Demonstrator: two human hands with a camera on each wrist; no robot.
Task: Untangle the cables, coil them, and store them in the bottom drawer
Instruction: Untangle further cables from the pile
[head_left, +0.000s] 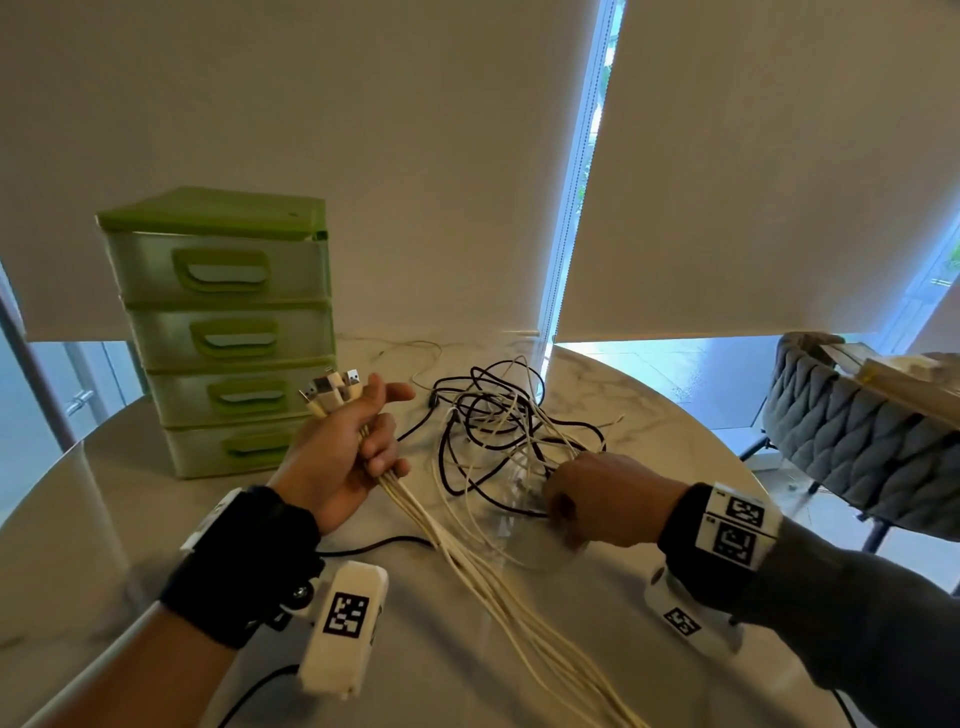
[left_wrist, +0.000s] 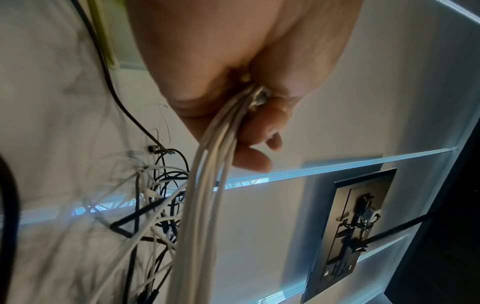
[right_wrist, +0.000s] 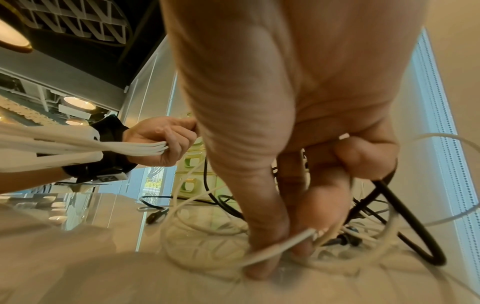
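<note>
My left hand (head_left: 353, 441) is raised above the table and grips a bundle of white cables (head_left: 483, 566) near their USB plugs (head_left: 332, 392), which stick out above the fist; the bundle (left_wrist: 207, 195) trails down toward me. A tangle of black and white cables (head_left: 498, 426) lies mid-table. My right hand (head_left: 592, 493) reaches down into the tangle, and its thumb and fingers pinch a white cable (right_wrist: 280, 245) against the tabletop. The green four-drawer unit (head_left: 228, 332) stands at the left, all drawers closed, including the bottom drawer (head_left: 234, 447).
The round marble table (head_left: 623, 395) carries everything. A thin cable (head_left: 410, 353) lies near the back edge. A grey quilted chair (head_left: 852, 431) stands at the right, beyond the table. Blinds cover the windows behind. A black cable (head_left: 374, 545) runs under my left wrist.
</note>
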